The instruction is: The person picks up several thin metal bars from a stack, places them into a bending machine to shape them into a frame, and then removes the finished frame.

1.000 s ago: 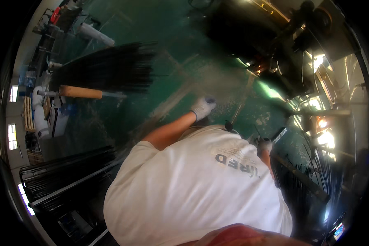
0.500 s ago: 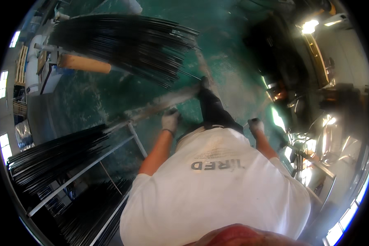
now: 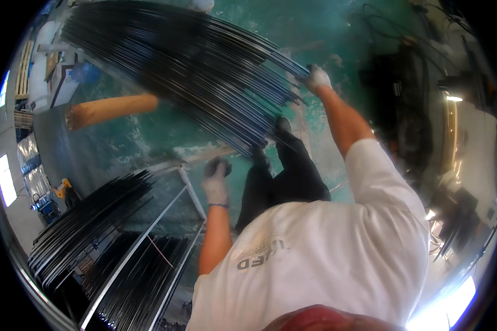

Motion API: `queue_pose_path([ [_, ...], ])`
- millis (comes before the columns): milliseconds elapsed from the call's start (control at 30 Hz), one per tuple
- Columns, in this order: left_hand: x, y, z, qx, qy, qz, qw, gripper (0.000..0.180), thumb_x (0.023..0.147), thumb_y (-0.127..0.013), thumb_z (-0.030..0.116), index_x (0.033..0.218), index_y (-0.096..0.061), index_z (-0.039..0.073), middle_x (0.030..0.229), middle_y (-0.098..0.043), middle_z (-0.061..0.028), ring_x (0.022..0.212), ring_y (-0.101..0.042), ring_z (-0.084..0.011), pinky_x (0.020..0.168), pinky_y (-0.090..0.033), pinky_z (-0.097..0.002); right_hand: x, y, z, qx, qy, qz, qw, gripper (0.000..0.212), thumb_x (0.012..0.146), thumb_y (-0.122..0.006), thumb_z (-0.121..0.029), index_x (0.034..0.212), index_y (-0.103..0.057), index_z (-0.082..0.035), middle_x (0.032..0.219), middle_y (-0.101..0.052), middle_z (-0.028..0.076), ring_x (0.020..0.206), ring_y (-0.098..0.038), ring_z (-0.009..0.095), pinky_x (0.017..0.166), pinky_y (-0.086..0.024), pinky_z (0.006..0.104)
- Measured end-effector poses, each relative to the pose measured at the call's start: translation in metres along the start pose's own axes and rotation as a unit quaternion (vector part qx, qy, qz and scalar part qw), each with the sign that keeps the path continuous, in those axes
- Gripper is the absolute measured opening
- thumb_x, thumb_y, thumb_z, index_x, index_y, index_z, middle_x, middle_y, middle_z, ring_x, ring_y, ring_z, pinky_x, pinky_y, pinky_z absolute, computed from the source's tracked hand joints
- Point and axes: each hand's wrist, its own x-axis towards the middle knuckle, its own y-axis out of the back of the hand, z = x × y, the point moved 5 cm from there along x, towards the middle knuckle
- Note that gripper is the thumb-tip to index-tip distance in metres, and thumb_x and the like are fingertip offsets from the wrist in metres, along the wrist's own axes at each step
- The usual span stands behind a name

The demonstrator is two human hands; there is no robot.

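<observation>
A wide bundle of long, thin black rods (image 3: 204,71) stretches across the upper left, with its near ends fanned out. My right hand (image 3: 317,80), in a pale glove, reaches far forward and closes on some rod ends at the bundle's right side. My left hand (image 3: 216,179) wears a pale glove with dark fingers. It hovers empty in front of my left hip, fingers loosely curled and thumb apart, just short of the bundle's lower ends.
More black rods (image 3: 88,215) lie on a metal-framed rack (image 3: 132,251) at lower left. A brown cardboard tube (image 3: 110,111) is beyond it. My shoes (image 3: 283,124) stand by the rod ends on the green floor (image 3: 337,165). Dark, blurred equipment (image 3: 397,94) stands to the right.
My right hand has moved from beside my right hip forward to the rod ends. I am nearer the bundle. My left hand stays low, slightly farther left.
</observation>
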Motion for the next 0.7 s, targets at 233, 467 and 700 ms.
queue_pose_path([
  [233, 0.015, 0.068, -0.106, 0.070, 0.155, 0.016, 0.985, 0.032, 0.096, -0.068, 0.005, 0.125, -0.063, -0.007, 0.108, -0.071, -0.0173, 0.092, -0.073, -0.0258, 0.082, -0.062, -0.0364, 0.109, -0.054, -0.016, -0.058, -0.021, -0.269, 0.961, 0.059, 0.071, -0.092, -0.040, 0.115, -0.076, -0.003, 0.105, -0.077, 0.015, 0.095, -0.074, 0.027, 0.086, -0.057, 0.0411],
  [467, 0.003, 0.046, -0.104, 0.108, 0.177, -0.055, 0.977, 0.034, 0.097, -0.067, 0.007, 0.127, -0.062, -0.008, 0.108, -0.071, -0.0183, 0.091, -0.073, -0.0272, 0.081, -0.061, -0.0372, 0.066, -0.013, -0.061, 0.061, 0.006, -0.282, 0.958, 0.039, 0.075, -0.089, -0.020, 0.106, -0.078, 0.000, 0.089, -0.077, 0.012, 0.077, -0.074, 0.022, 0.075, -0.059, 0.0366],
  [700, 0.057, 0.012, -0.039, 0.014, 0.124, -0.052, 0.991, 0.031, 0.097, -0.068, 0.007, 0.124, -0.063, -0.006, 0.113, -0.068, -0.0146, 0.097, -0.070, -0.0230, 0.087, -0.060, -0.0352, 0.040, -0.057, -0.057, 0.185, -0.025, -0.341, 0.921, 0.035, 0.079, -0.087, -0.017, 0.105, -0.078, 0.004, 0.092, -0.077, 0.012, 0.077, -0.074, 0.021, 0.076, -0.059, 0.0345],
])
